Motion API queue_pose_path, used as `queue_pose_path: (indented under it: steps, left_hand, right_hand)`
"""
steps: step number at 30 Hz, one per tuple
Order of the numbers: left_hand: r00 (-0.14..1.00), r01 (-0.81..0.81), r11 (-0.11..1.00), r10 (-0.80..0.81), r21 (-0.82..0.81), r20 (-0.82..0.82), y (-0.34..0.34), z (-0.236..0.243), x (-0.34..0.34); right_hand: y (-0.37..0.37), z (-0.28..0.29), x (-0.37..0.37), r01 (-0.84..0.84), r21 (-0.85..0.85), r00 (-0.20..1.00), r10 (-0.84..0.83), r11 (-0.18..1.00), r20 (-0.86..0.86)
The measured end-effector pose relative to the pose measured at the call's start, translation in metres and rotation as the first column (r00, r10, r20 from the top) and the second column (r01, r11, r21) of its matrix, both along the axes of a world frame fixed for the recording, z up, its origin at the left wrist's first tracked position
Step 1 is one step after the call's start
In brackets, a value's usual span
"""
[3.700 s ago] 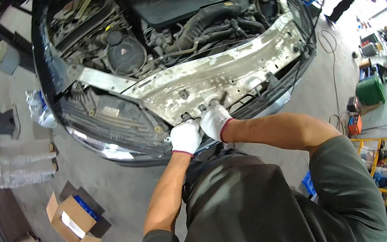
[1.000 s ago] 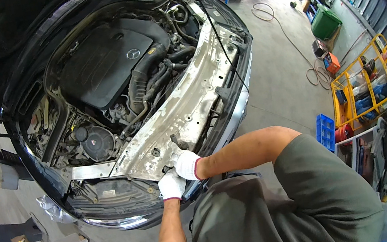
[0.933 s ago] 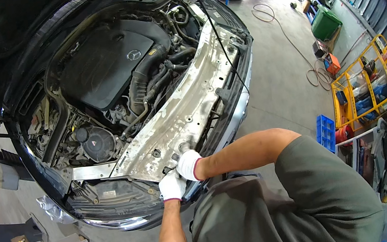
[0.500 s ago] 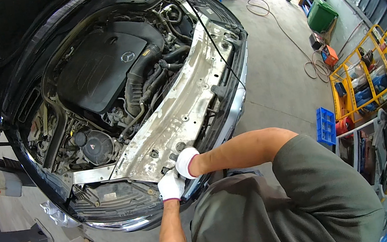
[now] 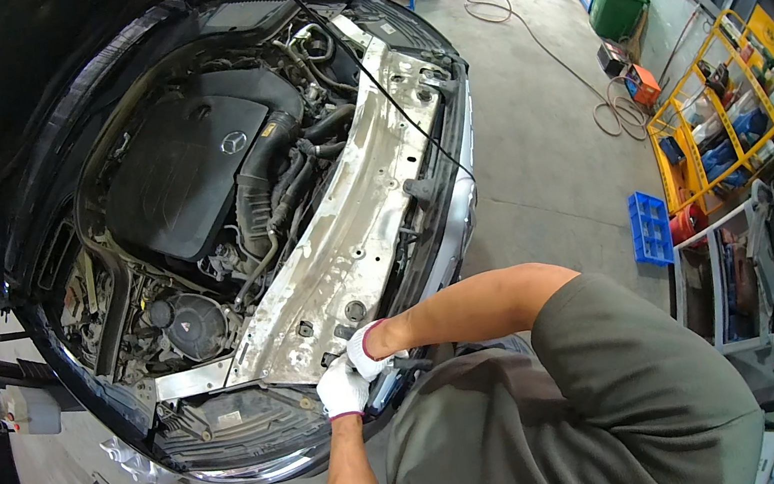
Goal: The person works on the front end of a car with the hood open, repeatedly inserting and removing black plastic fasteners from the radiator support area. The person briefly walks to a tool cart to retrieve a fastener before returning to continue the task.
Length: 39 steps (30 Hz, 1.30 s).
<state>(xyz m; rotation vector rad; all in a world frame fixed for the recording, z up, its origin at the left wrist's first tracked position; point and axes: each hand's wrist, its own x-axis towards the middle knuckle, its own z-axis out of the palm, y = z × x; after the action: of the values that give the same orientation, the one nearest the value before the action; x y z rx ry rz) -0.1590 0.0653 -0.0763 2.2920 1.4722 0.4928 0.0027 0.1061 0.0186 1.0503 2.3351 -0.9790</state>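
Both my hands wear white knit gloves and meet at the near front corner of a car's open engine bay. My left hand (image 5: 342, 389) is closed, low against the end of the pale, scuffed metal front panel (image 5: 321, 273), beside the headlight housing (image 5: 232, 413). Just above and touching it, my right hand (image 5: 365, 351) is closed too, with the wrist bent inward. Whatever the fingers grip is hidden by the gloves. A short dark piece (image 5: 413, 365) shows just right of the hands; I cannot tell whether it is held.
Behind the panel lie a black engine cover (image 5: 186, 157) and a round-lidded reservoir (image 5: 195, 325). A thin black rod (image 5: 383, 90) slants down to the front edge. To the right stand a blue crate (image 5: 650, 229), a yellow rack (image 5: 731, 111) and a hose (image 5: 524, 22).
The view has shifted, so the car sits slightly further left. My hands stay together at the same corner, the right one now turned a little closer over the left.
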Motion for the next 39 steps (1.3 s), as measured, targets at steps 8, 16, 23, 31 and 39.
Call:
queue_pose_path:
  steps: [8,16,23,31,39]
  left_hand:
    - [0.994,-0.016,0.996,0.006,-0.090,-0.105,0.000,0.007,0.003]
    - [0.998,-0.015,0.997,0.011,-0.073,-0.065,0.000,0.004,0.003]
    - [0.996,0.063,0.997,-0.066,-0.054,-0.052,0.004,0.010,0.014]
    - [0.996,-0.003,0.994,-0.006,-0.106,-0.085,-0.001,0.015,0.007]
    - [0.997,-0.058,0.997,0.055,-0.052,-0.047,-0.002,0.009,0.010]
  right_hand:
    - [-0.013,-0.003,-0.012,0.081,0.343,0.973,-0.149,0.936,0.176]
    - [-0.021,-0.017,-0.009,0.069,0.568,0.989,-0.132,0.820,0.070]
    - [0.003,-0.069,0.000,-0.006,0.034,0.998,0.004,0.999,0.065]
    - [-0.017,-0.029,-0.004,0.067,0.573,0.992,-0.117,0.817,0.052]
    - [-0.015,-0.043,-0.011,0.065,0.353,0.987,-0.113,0.933,0.115]
